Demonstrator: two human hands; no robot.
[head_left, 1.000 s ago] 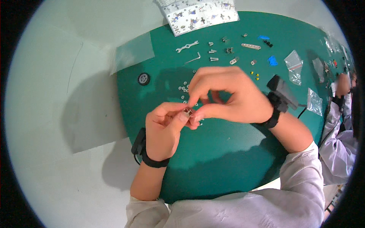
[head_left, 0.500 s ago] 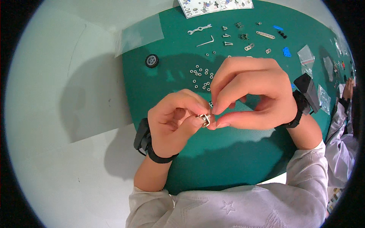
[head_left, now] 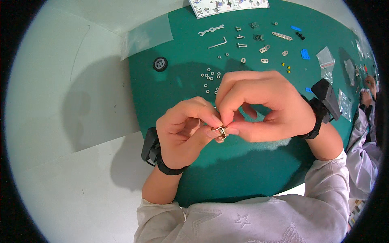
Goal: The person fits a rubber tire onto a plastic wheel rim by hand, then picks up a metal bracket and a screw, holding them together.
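A small bent metal bracket is pinched between the fingertips of my two hands, above the near part of the table. My left hand grips it between thumb and forefinger. On its other side my right hand has thumb and forefinger closed against the bracket; whether a smaller part sits between those tips is hidden. Just beyond my hands lies a loose group of small silver nuts, partly covered by my right hand.
On the green table lie a wheel, a flat wrench, a hex key, several screws, metal plates, blue pieces and plastic bags. An instruction sheet is at the back. Another person's hand shows far right.
My right hand has come left and slightly down, and its fingertips now touch the bracket. Small yellow pieces and a metal part behind that hand have come into sight.
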